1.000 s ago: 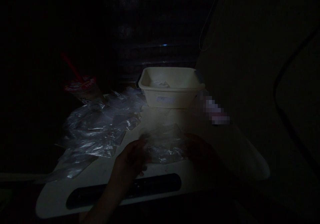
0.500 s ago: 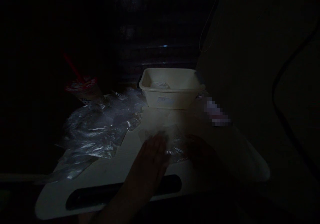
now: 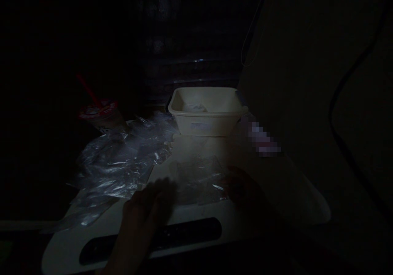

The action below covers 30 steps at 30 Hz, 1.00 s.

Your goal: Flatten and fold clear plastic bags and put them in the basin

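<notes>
A clear plastic bag (image 3: pixel 199 179) lies flat on the pale table, between my two hands. My left hand (image 3: pixel 149 203) is at the bag's left side, its fingers dark and smeared by motion. At the bag's right edge is my right hand (image 3: pixel 241 185), deep in shadow, so its fingers are hard to make out. Behind the bag stands a cream tub (image 3: pixel 210 123) with something whitish and crumpled (image 3: pixel 195 107) inside. Many loose clear plastic bags (image 3: pixel 119 160) are heaped at the left of the table.
A cup with a red lid (image 3: pixel 100 109) and a red straw stands at the back left. The table (image 3: pixel 307 201) has a long black slot (image 3: pixel 184 233) near its front edge. A pixelated patch lies right of the tub. A dark cable hangs at the far right.
My left hand has moved left and slightly toward me, off the clear bag, which now shows more fully. My right hand has stayed nearly in place. The view has shifted slightly.
</notes>
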Each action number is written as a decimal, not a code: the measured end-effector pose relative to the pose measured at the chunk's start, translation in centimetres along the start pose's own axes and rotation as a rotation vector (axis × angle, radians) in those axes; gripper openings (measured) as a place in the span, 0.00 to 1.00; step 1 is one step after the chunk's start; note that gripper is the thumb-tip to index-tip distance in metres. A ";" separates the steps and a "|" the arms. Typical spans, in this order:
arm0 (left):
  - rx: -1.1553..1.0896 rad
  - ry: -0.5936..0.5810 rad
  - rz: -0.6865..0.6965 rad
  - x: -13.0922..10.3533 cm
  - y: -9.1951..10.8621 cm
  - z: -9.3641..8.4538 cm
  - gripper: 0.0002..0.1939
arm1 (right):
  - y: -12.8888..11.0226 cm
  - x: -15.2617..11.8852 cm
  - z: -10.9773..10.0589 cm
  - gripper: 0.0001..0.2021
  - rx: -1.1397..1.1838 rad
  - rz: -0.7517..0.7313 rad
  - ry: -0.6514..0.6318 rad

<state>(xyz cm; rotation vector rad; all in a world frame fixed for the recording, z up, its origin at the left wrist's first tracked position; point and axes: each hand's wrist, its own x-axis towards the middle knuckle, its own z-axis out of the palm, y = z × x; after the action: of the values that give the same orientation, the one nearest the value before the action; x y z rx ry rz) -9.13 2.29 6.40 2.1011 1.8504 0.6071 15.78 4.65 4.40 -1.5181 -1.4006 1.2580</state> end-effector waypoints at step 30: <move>0.099 0.221 -0.048 -0.9 1.3 2.9 0.10 | -0.2 -0.6 1.7 0.25 -0.077 -0.042 0.215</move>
<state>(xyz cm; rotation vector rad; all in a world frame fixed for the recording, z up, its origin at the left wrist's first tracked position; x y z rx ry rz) -6.67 1.38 4.37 2.1171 2.0828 0.7786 14.11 3.90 4.18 -1.6154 -1.3454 0.9938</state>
